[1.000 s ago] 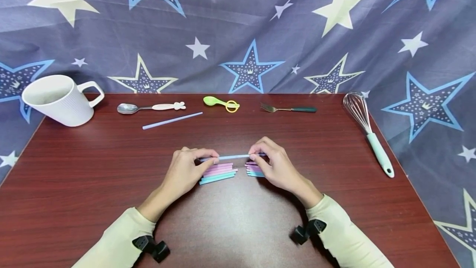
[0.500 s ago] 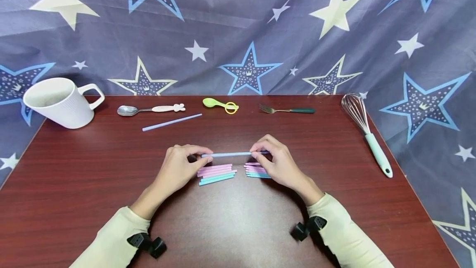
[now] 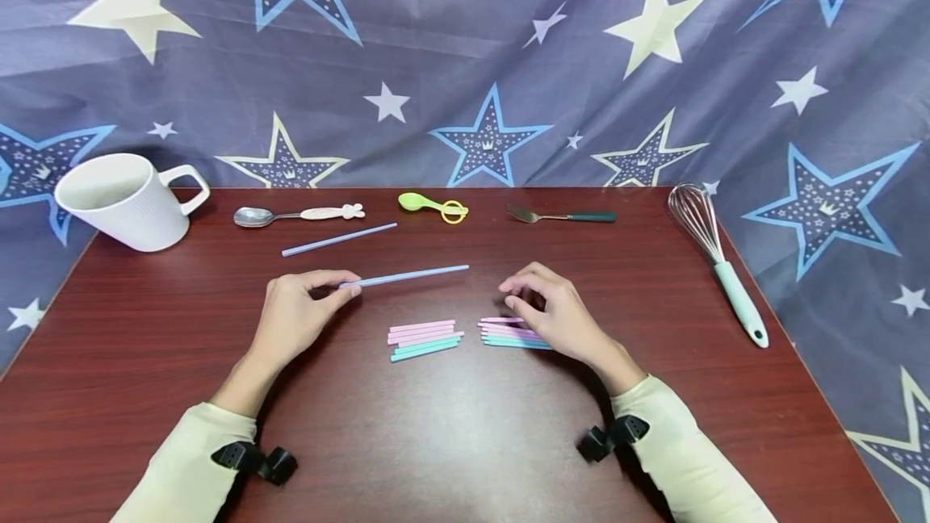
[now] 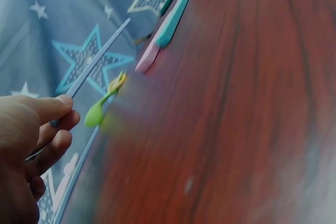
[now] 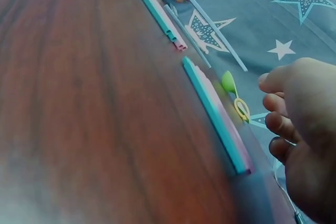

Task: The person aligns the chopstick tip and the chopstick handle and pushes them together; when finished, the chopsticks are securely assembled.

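Note:
My left hand (image 3: 336, 281) pinches the left end of a long pale blue straw (image 3: 407, 274) and holds it just above the dark wood table (image 3: 465, 426), left of centre. The left wrist view shows thumb and forefinger (image 4: 62, 109) closed on that straw (image 4: 100, 59). My right hand (image 3: 520, 294) hovers with loosely curled fingers and holds nothing. It is over the right one of two short stacks of pink and teal straw pieces (image 3: 508, 333). The left stack (image 3: 425, 339) lies free between my hands.
A second long straw (image 3: 338, 238) lies further back. Along the far edge are a tilted white mug (image 3: 123, 200), a metal spoon (image 3: 291, 215), a green spoon (image 3: 429, 204) and a fork (image 3: 563, 215). A whisk (image 3: 715, 253) lies at the right. A star-print cloth hangs behind.
My right hand has let go of the blue straw. My left hand has carried the straw left and away from the stacks, which stay put.

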The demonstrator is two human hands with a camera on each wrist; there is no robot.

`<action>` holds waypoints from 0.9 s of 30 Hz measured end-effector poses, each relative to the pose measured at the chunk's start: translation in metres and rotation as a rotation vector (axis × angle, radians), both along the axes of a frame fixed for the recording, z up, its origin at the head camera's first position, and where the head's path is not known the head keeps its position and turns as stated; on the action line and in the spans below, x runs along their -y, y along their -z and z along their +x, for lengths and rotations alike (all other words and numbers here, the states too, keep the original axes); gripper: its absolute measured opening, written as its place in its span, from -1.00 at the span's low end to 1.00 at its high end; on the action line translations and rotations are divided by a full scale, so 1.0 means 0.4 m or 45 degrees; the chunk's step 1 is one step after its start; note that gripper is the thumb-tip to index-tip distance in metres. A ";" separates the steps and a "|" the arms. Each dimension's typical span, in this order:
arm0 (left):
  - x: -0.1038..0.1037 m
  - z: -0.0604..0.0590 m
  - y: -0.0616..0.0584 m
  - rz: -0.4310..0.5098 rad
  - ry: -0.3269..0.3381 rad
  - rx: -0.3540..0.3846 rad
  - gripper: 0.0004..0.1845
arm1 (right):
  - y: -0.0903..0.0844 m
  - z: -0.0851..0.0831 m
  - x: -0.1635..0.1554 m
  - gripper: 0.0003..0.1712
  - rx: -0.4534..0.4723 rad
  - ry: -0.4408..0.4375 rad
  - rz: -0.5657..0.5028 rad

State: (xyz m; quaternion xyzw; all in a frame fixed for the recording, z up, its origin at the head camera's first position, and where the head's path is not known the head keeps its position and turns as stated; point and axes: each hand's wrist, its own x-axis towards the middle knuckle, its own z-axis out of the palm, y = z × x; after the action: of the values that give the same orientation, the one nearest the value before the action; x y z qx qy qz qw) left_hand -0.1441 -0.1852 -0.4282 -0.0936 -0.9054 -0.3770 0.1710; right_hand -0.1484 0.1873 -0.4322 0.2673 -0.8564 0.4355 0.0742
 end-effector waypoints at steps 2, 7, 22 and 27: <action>0.015 -0.006 0.005 -0.005 -0.040 0.002 -0.90 | 0.005 0.005 -0.008 -0.85 0.030 -0.013 0.028; 0.041 -0.018 0.014 -0.022 -0.121 0.027 -0.88 | 0.021 0.013 -0.027 -0.85 0.056 -0.040 0.069; 0.098 -0.039 0.038 -0.042 -0.231 0.054 -0.88 | 0.041 0.007 -0.044 -0.88 -0.023 -0.091 0.111; 0.120 -0.045 0.040 -0.016 -0.234 0.045 -0.87 | 0.048 0.005 -0.042 -0.87 -0.042 -0.080 0.105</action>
State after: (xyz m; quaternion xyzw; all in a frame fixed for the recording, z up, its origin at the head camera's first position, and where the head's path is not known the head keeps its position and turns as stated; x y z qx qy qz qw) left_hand -0.1622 -0.2331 -0.4444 -0.0046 -0.9155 -0.3555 0.1884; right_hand -0.1465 0.2041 -0.4513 0.3041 -0.8635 0.3974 0.0633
